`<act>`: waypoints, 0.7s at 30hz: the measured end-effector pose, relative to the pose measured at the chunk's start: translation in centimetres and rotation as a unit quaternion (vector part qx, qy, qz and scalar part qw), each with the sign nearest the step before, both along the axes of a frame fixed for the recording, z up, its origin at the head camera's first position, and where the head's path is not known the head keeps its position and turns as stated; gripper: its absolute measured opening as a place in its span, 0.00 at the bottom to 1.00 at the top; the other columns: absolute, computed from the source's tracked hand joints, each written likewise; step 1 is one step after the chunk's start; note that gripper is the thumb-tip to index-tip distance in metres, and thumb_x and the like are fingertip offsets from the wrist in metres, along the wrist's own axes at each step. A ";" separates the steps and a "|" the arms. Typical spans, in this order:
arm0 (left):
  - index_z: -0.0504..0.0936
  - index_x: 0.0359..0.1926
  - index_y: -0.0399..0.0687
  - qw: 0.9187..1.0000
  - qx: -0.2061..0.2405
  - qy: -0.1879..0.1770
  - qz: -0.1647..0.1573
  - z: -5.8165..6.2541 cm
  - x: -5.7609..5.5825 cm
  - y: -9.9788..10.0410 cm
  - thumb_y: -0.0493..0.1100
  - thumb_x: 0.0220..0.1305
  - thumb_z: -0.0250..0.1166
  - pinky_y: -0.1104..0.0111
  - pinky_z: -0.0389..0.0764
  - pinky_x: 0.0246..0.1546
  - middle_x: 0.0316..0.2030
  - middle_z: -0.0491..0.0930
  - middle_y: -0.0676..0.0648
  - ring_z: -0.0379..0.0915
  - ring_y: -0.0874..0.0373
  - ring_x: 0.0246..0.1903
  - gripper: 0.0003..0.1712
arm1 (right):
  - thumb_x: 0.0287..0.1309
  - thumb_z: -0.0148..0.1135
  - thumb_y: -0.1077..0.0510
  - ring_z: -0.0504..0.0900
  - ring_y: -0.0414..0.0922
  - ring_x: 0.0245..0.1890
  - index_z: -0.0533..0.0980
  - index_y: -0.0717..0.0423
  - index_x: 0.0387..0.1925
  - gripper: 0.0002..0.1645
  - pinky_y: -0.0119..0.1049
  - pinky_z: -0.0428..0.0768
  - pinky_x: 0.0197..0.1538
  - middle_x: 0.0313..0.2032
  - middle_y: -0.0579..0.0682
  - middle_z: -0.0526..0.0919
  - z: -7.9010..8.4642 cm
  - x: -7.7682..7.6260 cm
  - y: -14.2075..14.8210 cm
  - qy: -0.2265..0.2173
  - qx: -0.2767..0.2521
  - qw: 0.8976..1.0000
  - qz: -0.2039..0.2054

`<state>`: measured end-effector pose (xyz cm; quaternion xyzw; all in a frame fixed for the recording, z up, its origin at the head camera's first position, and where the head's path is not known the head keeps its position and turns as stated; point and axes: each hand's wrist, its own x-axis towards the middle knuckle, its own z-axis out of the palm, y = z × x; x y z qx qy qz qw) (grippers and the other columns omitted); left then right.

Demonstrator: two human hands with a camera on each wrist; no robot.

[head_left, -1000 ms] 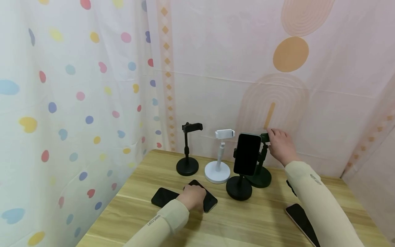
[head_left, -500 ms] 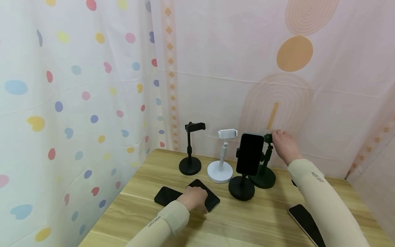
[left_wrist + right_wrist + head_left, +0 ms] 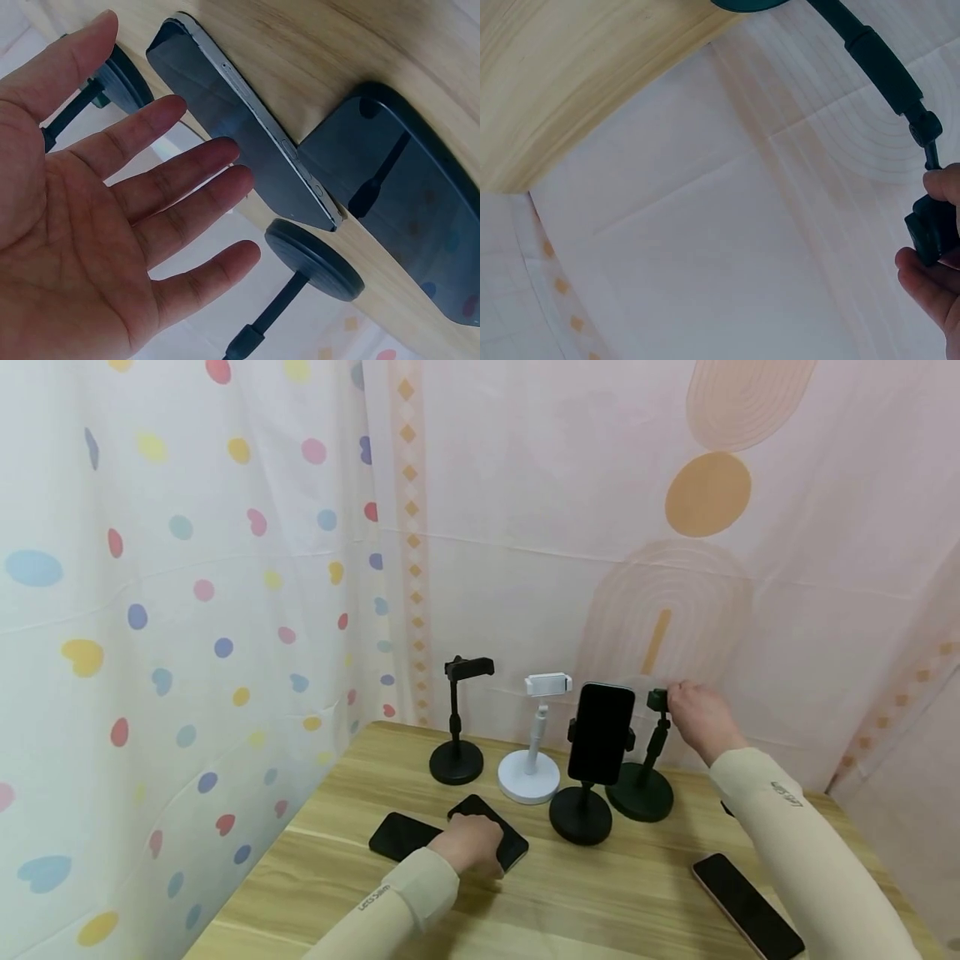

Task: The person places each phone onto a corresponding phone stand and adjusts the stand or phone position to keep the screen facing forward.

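Note:
My right hand (image 3: 701, 717) grips the clamp head of a dark green phone stand (image 3: 640, 795) at the table's back. In the right wrist view, thumb and fingers pinch that green clamp (image 3: 934, 229). My left hand (image 3: 471, 843) is over a black-screened phone (image 3: 515, 846) lying face up. The left wrist view has its fingers (image 3: 180, 184) spread and relaxed beside this phone's edge, holding nothing; whether they touch it, I cannot tell. A second dark phone (image 3: 400, 837) lies touching or close by on the left.
A phone (image 3: 602, 733) stands upright in a black stand (image 3: 581, 817), just left of the green one. Further left are a white stand (image 3: 528, 777) and another black stand (image 3: 456, 763). One more phone (image 3: 747, 906) lies at front right, beside my right sleeve. Patterned curtains border the table (image 3: 315, 860).
My right hand has shifted to the right with the green stand, whose clamp now shows apart from the upright phone. My left hand stays almost in place.

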<state>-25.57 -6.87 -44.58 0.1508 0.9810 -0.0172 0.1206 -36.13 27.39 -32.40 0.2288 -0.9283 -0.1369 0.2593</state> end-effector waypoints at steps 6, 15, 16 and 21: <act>0.86 0.45 0.46 1.000 0.000 -0.003 -0.003 0.1 0.2 0.2 0.56 0.52 0.76 0.47 0.71 0.56 0.42 0.85 0.47 0.80 0.50 0.46 0.24 | 0.47 0.73 0.69 0.79 0.52 0.22 0.75 0.71 0.25 0.12 0.43 0.81 0.27 0.22 0.60 0.77 0.4 1.0 0.6 -0.020 -0.003 1.000 -0.001; 0.86 0.44 0.47 1.000 0.005 -0.004 -0.009 -0.1 0.3 0.5 0.56 0.52 0.76 0.47 0.71 0.56 0.42 0.85 0.48 0.80 0.50 0.46 0.23 | 0.47 0.75 0.64 0.76 0.50 0.21 0.73 0.66 0.25 0.16 0.45 0.80 0.27 0.22 0.55 0.74 0.7 3.0 1.6 -0.048 -0.008 0.999 -0.004; 0.86 0.44 0.47 1.000 0.007 -0.004 -0.010 -0.1 0.3 0.6 0.56 0.52 0.76 0.47 0.71 0.56 0.42 0.85 0.48 0.80 0.49 0.46 0.23 | 0.47 0.75 0.63 0.76 0.50 0.21 0.73 0.66 0.26 0.16 0.45 0.80 0.27 0.22 0.55 0.74 0.8 3.1 1.7 -0.050 -0.006 0.999 -0.004; 0.86 0.45 0.47 1.000 0.007 -0.006 -0.013 -0.1 0.3 0.9 0.56 0.52 0.76 0.47 0.72 0.56 0.43 0.85 0.47 0.80 0.49 0.47 0.24 | 0.46 0.75 0.63 0.76 0.50 0.22 0.74 0.66 0.28 0.16 0.46 0.80 0.26 0.22 0.55 0.74 0.8 3.9 2.2 -0.052 -0.002 0.999 -0.004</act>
